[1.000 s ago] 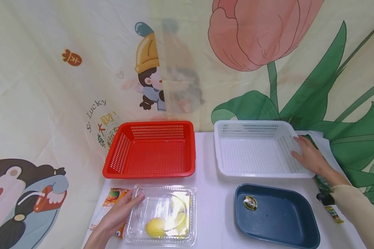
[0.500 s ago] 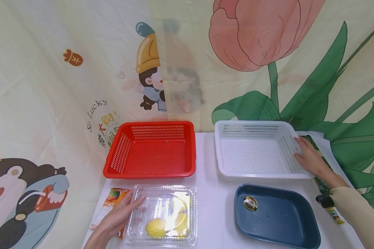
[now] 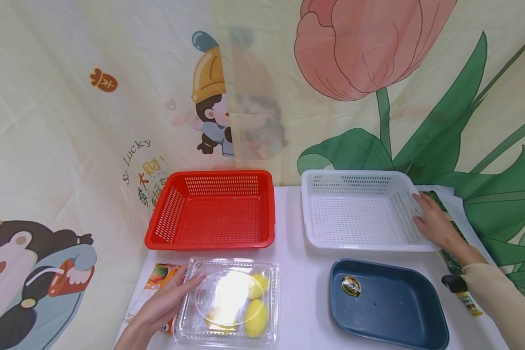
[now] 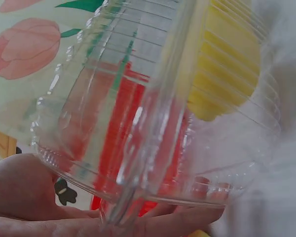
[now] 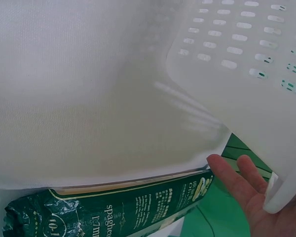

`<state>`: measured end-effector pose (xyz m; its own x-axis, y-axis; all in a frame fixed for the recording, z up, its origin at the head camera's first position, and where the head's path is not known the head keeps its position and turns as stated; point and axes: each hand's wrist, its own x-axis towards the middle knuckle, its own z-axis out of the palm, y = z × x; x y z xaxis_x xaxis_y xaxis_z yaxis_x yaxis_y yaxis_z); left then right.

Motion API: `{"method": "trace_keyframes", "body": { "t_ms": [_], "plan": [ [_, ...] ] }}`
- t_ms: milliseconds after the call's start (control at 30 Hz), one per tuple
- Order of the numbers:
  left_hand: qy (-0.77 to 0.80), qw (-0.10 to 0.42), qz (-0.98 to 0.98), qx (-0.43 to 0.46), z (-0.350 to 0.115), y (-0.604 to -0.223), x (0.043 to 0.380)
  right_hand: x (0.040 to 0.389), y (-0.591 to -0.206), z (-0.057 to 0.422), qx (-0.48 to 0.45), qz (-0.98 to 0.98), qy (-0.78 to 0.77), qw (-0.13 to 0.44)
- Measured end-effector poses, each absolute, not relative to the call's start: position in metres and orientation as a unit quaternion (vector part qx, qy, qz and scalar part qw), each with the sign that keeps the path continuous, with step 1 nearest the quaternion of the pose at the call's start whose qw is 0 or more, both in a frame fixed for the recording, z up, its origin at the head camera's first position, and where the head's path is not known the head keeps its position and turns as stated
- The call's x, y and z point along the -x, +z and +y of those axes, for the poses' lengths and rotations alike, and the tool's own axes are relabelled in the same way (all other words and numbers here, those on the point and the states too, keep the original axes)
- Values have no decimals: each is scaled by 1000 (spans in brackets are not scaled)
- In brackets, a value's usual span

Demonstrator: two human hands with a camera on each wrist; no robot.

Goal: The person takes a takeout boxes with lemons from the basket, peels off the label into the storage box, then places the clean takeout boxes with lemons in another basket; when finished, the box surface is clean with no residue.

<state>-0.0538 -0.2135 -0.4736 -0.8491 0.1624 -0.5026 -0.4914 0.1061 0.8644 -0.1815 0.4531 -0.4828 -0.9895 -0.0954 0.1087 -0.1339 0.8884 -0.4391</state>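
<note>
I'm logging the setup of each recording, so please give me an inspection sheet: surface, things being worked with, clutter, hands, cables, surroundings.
Surface: white tabletop.
Job's things: clear box with yellow, lemon-like fruits inside; white basket, far right.
Clutter: red basket, far left; dark blue tray, nearer than the white basket; orange packet left of the box; green spaghetti packet and small yellow packet at the right.
Hands: left hand holds the box by its left edge; right hand is at the white basket's right rim, grip unclear.
Cables: nothing seen.
Surroundings: printed curtain behind, with a tulip and cartoon figures.
</note>
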Motion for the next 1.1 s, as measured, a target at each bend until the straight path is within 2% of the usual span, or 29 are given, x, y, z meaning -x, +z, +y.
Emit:
{"method": "trace_keyframes", "body": {
  "t_ms": [600,1100],
  "plan": [
    [665,266,693,78,-182,-413,71,182,-482,452,-52,-972,227,41],
    [691,235,683,18,-110,-387,126,180,-482,450,-53,-972,223,46]
  ]
}}
